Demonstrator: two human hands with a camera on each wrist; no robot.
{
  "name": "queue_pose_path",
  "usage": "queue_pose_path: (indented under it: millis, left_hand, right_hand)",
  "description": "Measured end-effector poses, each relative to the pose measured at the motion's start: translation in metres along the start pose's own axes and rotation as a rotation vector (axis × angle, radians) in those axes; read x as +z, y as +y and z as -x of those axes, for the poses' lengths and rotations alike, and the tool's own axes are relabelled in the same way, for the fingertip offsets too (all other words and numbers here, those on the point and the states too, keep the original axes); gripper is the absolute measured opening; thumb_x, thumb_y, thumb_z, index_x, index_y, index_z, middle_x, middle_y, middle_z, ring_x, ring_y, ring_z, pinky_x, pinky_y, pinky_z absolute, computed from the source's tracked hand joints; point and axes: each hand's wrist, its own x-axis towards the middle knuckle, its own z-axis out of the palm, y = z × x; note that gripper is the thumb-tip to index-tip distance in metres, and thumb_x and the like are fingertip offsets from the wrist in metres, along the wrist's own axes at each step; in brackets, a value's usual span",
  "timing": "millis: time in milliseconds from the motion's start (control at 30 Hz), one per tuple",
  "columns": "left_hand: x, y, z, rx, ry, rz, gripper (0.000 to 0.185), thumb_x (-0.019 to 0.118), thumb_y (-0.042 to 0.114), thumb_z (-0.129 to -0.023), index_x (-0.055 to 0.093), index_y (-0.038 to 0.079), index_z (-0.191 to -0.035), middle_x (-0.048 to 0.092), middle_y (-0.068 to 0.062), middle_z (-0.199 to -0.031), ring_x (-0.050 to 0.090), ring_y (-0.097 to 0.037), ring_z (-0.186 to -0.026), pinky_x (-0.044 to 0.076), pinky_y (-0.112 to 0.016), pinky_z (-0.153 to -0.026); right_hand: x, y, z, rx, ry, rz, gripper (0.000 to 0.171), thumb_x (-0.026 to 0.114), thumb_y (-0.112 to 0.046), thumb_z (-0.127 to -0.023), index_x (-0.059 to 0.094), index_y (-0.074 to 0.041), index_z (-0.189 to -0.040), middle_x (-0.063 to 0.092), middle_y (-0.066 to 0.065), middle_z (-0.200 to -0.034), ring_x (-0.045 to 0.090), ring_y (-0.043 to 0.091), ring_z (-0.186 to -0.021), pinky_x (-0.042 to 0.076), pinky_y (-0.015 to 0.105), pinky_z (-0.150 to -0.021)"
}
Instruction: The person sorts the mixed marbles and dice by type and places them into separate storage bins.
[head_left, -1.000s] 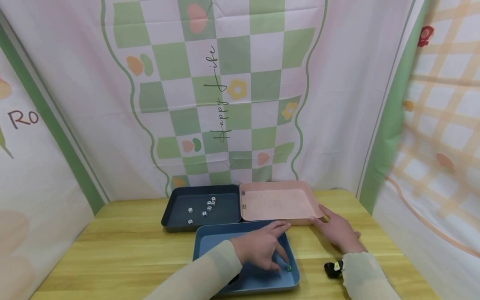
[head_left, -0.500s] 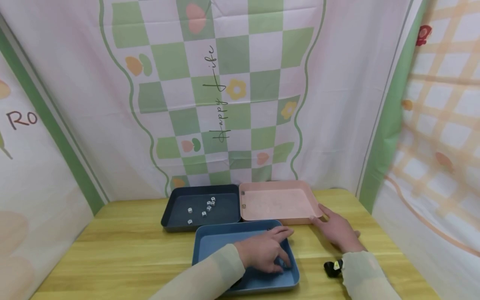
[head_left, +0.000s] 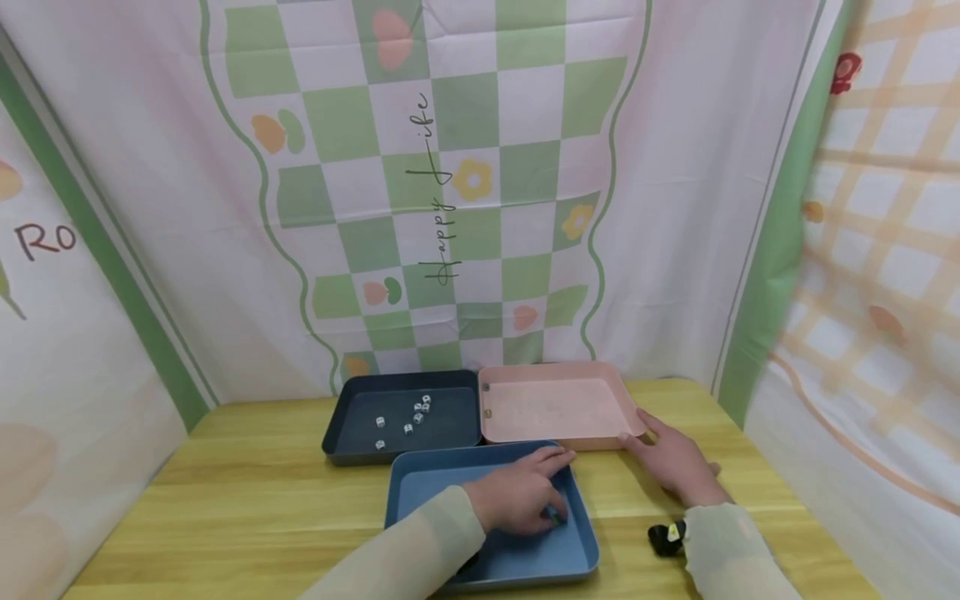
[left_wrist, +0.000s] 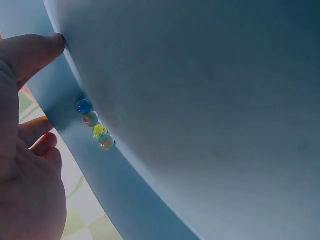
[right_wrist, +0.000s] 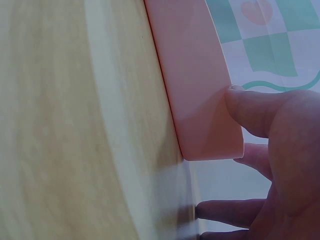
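Left hand [head_left: 517, 498] has shifted inward over blue tray [head_left: 429, 481], fingers seemingly pinching green marble [head_left: 555, 518] inside it; right hand [head_left: 675, 462] pinches corner of pink tray [head_left: 558, 408]. Likely pickup; lift needs steady pinch.

Greenish marble [head_left: 554, 517] in blue tray [head_left: 532, 558], four translucent marbles [left_wrist: 98, 131] along its wall

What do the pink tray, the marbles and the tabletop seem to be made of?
Pink tray: probably plastic, matte; smooth, thin walls.
Marbles: likely clear glass, glossy; colour shows inside.
Tabletop: wood or printed laminate, smooth; streaks resemble grain, but I cannot tell which.
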Motion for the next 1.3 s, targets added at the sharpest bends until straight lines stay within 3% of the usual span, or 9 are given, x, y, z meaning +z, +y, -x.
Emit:
queue_pose_path:
  millis: [300,433,567,667,800,867,933,1033,1300]
  left_hand:
    - [-0.005,-0.002,0.003,0.024,0.056,-0.041,0.011,0.075,0.037,-0.09,0.077,0.036,-0.101,0.034,-0.008,-0.158,0.014,-0.016,-0.149,0.012,-0.027,-0.117]
    - [-0.011,-0.001,0.005,0.0,0.081,0.064,0.01,0.073,0.037,-0.092,0.078,0.036,-0.1,0.031,-0.007,-0.159,0.014,-0.016,-0.149,0.016,-0.028,-0.116]
    - [-0.013,-0.002,0.008,-0.089,0.12,0.245,0.008,0.073,0.037,-0.092,0.078,0.037,-0.098,0.026,0.0,-0.161,0.018,-0.015,-0.147,0.027,-0.03,-0.113]
    - [-0.013,-0.002,0.01,-0.228,0.238,0.388,0.006,0.074,0.036,-0.092,0.078,0.034,-0.096,0.027,0.002,-0.161,0.022,-0.019,-0.146,0.032,-0.037,-0.112]
    - [-0.016,-0.003,0.011,-0.465,0.539,0.599,0.008,0.073,0.032,-0.093,0.078,0.027,-0.094,0.033,-0.006,-0.158,0.028,-0.032,-0.144,0.032,-0.053,-0.11]
    - [-0.02,-0.007,0.011,-0.548,0.688,0.68,0.009,0.072,0.03,-0.093,0.079,0.024,-0.094,0.036,-0.01,-0.156,0.028,-0.036,-0.144,0.03,-0.058,-0.109]
    - [-0.023,-0.012,0.011,-0.6,0.788,0.728,0.01,0.073,0.028,-0.092,0.079,0.021,-0.093,0.038,-0.012,-0.154,0.029,-0.039,-0.143,0.031,-0.061,-0.108]
    - [-0.026,-0.022,0.013,-0.65,0.868,0.743,0.01,0.074,0.027,-0.091,0.079,0.019,-0.091,0.042,-0.012,-0.152,0.03,-0.04,-0.141,0.032,-0.06,-0.108]
    - [-0.025,-0.048,0.019,-0.768,0.921,0.718,0.013,0.073,0.025,-0.092,0.078,0.013,-0.092,0.044,-0.019,-0.146,0.033,-0.041,-0.136,0.038,-0.054,-0.104]
  right_hand:
    - [0.001,0.002,-0.001,0.003,-0.005,-0.012,0.093,0.041,-0.076,-0.091,0.021,-0.016,-0.16,0.026,0.03,-0.154,0.023,0.064,-0.132,0.0,0.092,-0.08]
    - [0.001,0.002,-0.001,0.006,-0.002,-0.01,0.094,0.041,-0.076,-0.091,0.021,-0.017,-0.16,0.026,0.03,-0.154,0.023,0.064,-0.132,0.0,0.092,-0.08]
    - [0.0,0.002,0.0,0.004,-0.004,-0.008,0.093,0.042,-0.076,-0.091,0.021,-0.017,-0.16,0.026,0.03,-0.154,0.023,0.064,-0.132,0.0,0.092,-0.079]
    - [0.0,0.001,0.0,0.001,-0.005,-0.008,0.093,0.042,-0.076,-0.092,0.021,-0.017,-0.16,0.026,0.03,-0.154,0.023,0.064,-0.132,0.0,0.092,-0.079]
    - [0.0,0.0,0.0,0.002,-0.004,-0.01,0.093,0.042,-0.076,-0.091,0.021,-0.017,-0.16,0.027,0.03,-0.154,0.023,0.064,-0.132,-0.001,0.092,-0.079]
    - [0.0,0.0,0.0,0.002,-0.006,-0.008,0.093,0.041,-0.076,-0.091,0.021,-0.017,-0.16,0.027,0.03,-0.154,0.023,0.064,-0.132,-0.001,0.092,-0.08]
    - [0.0,0.0,0.0,0.002,-0.006,-0.007,0.093,0.041,-0.076,-0.091,0.021,-0.017,-0.16,0.026,0.03,-0.154,0.023,0.064,-0.132,0.0,0.092,-0.079]
    - [0.0,0.0,0.0,-0.001,-0.006,-0.005,0.093,0.041,-0.077,-0.091,0.021,-0.017,-0.16,0.027,0.03,-0.154,0.023,0.064,-0.132,0.0,0.092,-0.079]
    - [0.001,0.0,0.0,-0.006,-0.002,-0.006,0.094,0.04,-0.077,-0.091,0.022,-0.016,-0.16,0.027,0.03,-0.154,0.022,0.064,-0.132,-0.001,0.092,-0.079]
